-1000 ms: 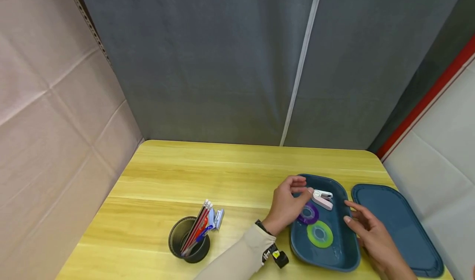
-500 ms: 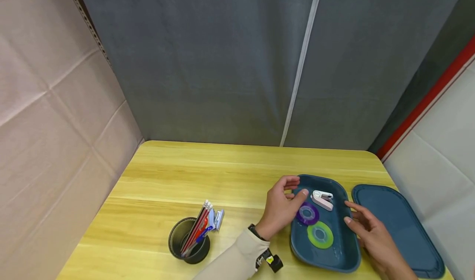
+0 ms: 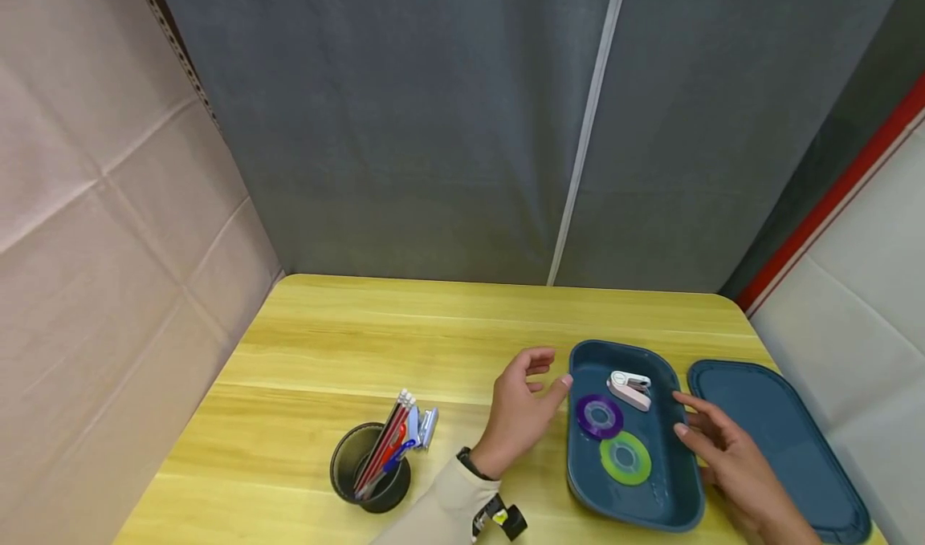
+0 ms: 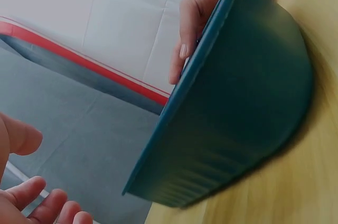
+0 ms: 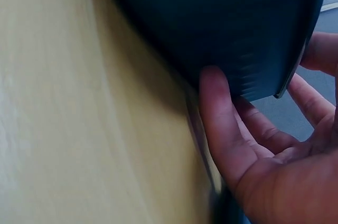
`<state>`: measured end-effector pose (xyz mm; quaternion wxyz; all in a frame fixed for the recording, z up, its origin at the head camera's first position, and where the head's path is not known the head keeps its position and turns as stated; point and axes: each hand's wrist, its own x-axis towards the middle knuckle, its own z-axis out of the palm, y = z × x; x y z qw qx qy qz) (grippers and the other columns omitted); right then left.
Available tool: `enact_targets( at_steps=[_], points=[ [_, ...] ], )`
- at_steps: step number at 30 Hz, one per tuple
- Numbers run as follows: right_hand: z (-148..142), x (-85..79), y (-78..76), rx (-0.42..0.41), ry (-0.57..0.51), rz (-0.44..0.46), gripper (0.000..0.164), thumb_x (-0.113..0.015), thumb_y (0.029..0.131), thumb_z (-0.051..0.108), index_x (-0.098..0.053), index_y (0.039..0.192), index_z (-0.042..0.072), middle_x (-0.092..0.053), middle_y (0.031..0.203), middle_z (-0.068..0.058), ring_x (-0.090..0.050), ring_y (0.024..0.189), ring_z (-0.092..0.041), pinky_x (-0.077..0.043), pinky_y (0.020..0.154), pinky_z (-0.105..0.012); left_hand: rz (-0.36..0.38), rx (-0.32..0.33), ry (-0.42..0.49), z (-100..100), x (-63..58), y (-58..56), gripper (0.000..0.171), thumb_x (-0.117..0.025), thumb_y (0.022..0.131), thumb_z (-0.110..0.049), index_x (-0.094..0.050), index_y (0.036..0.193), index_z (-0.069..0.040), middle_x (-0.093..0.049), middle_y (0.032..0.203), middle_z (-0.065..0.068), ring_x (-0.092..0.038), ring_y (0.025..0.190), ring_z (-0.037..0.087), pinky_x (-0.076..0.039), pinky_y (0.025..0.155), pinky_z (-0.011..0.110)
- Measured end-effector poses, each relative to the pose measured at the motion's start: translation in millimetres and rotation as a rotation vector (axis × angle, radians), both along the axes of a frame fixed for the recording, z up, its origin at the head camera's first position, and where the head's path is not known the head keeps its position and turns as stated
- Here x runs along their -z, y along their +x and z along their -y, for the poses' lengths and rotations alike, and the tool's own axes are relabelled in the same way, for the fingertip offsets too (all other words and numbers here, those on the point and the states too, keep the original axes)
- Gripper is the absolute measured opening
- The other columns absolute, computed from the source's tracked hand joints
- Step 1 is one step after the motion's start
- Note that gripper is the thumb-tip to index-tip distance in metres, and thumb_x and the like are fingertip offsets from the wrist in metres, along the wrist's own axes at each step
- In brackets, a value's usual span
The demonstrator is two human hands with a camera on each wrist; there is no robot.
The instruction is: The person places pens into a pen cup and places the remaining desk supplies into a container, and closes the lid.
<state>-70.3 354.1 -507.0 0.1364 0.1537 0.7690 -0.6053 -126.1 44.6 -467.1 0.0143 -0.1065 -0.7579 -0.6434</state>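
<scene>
Head view: left hand point(image 3: 522, 404) loosely spread, empty, just outside the blue tray point(image 3: 588, 481); right hand point(image 3: 726, 458) spread flat against its far wall. Best kept braced there.

Left wrist view: tray wall point(image 4: 237, 113) close ahead of relaxed fingers point(image 4: 31, 197).

Right wrist view: straight fingers point(image 5: 222, 129) pressing the tray point(image 5: 222, 18) on the worktop point(image 5: 79, 108).

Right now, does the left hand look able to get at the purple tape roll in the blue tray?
Probably yes. The left hand is open beside the tray, and the purple tape roll lies uncovered just inside.
</scene>
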Motion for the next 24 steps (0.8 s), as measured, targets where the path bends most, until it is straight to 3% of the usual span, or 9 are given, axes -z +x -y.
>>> enact_targets(
  at_steps=[4,11,15,18,24],
  points=[
    [-2.5,0.3,1.7,-0.032,-0.033,-0.002,0.070,-0.061,0.108,0.040,-0.026,0.168,0.032,-0.027,0.161,-0.012,-0.054,0.110,0.002,-0.062,0.089,-0.043,-0.022,-0.029,-0.015,10.8,4.5,2.0,0.039,-0.075,0.099,-0.031,-0.066,0.134,-0.019,-0.069,0.129,0.001,-0.064,0.124,0.029,-0.056,0.102,0.049],
    [-5.3,0.9,3.9,-0.076,-0.086,-0.028,0.069,-0.057,0.111,0.030,-0.020,0.170,0.030,-0.014,0.170,-0.019,-0.054,0.109,0.010,-0.062,0.089,-0.044,-0.015,-0.103,-0.074,27.7,8.6,9.2,0.043,-0.076,0.098,-0.029,-0.063,0.137,-0.017,-0.067,0.136,0.005,-0.062,0.129,0.029,-0.054,0.104,0.048],
    [-4.4,-1.0,3.4,-0.065,-0.090,-0.023,0.069,-0.060,0.110,0.029,-0.023,0.169,0.031,-0.026,0.164,-0.017,-0.060,0.111,0.000,-0.063,0.088,-0.045,0.001,-0.150,-0.101,38.4,9.7,15.4,0.049,-0.076,0.098,-0.026,-0.059,0.142,-0.015,-0.063,0.140,0.003,-0.060,0.131,0.031,-0.053,0.106,0.051],
    [-3.8,-1.7,2.5,-0.061,-0.100,-0.017,0.071,-0.061,0.109,0.030,-0.023,0.168,0.030,-0.040,0.151,-0.007,-0.063,0.113,-0.008,-0.064,0.089,-0.048,0.015,-0.178,-0.122,47.2,11.8,21.1,0.054,-0.076,0.098,-0.024,-0.054,0.147,-0.014,-0.061,0.142,0.005,-0.057,0.132,0.030,-0.051,0.108,0.051],
    [-3.7,-0.2,2.6,-0.060,-0.106,-0.026,0.071,-0.063,0.108,0.030,-0.024,0.168,0.029,-0.050,0.137,0.005,-0.065,0.112,-0.010,-0.064,0.087,-0.049,0.008,-0.256,-0.178,62.1,18.7,32.4,0.059,-0.077,0.097,-0.025,-0.052,0.149,-0.012,-0.057,0.146,0.010,-0.053,0.136,0.030,-0.046,0.112,0.057]
  ],
)
